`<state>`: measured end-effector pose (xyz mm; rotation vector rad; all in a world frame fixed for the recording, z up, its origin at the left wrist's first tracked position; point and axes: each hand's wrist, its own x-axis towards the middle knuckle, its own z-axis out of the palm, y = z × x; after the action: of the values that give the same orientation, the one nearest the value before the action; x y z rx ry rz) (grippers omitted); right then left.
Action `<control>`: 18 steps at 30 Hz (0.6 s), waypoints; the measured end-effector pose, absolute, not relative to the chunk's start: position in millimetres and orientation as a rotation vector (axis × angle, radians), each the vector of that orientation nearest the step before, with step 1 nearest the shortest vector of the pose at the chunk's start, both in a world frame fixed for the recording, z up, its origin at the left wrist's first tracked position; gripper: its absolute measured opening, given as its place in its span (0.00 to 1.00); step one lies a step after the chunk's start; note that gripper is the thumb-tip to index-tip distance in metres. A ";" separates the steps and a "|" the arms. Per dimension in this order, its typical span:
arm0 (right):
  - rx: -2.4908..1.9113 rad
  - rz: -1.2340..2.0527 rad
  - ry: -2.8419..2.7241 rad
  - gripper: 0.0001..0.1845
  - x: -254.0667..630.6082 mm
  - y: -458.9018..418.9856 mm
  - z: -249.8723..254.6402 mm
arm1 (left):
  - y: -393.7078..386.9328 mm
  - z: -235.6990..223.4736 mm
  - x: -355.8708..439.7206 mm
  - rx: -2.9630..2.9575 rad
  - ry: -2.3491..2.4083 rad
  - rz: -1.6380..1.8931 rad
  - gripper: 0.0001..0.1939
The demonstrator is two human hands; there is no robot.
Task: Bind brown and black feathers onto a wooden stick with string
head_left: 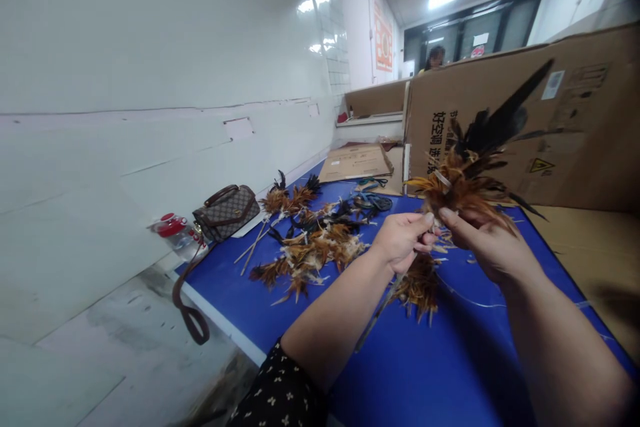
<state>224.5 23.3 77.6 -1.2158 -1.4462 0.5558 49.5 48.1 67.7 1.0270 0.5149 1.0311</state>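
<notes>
In front of me, a feather duster with brown and black feathers is held up above the blue table. My left hand is closed around its thin stick, just under the feathers. The fingers of my right hand are closed at the base of the brown feathers, thumb close to the left thumb. A thin pale string trails from near the hands across the table. Below them lies a bunch of brown feathers. Part of the right fingers is hidden behind the feathers.
Loose feathers cover the table's left middle, with feathered sticks beyond. A patterned handbag and a red-lidded bottle stand at the left edge, near the wall. Scissors lie farther back. A tall cardboard sheet borders the right; a person is behind.
</notes>
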 end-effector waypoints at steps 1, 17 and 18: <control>-1.142 0.656 -1.419 0.34 224.2 22.5 76.8 | 48.7 68.9 48.4 1.012 0.516 1.023 0.32; -1.048 0.825 -1.059 0.43 223.4 33.3 69.9 | 52.8 65.5 45.5 0.997 0.446 0.933 0.27; -1.069 0.778 -1.103 0.44 223.7 33.1 69.6 | 52.9 64.1 45.6 1.003 0.447 0.932 0.27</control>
<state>223.7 33.1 69.6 -1.0686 -1.1026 0.7783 45.6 52.9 64.1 1.0027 0.4473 0.9316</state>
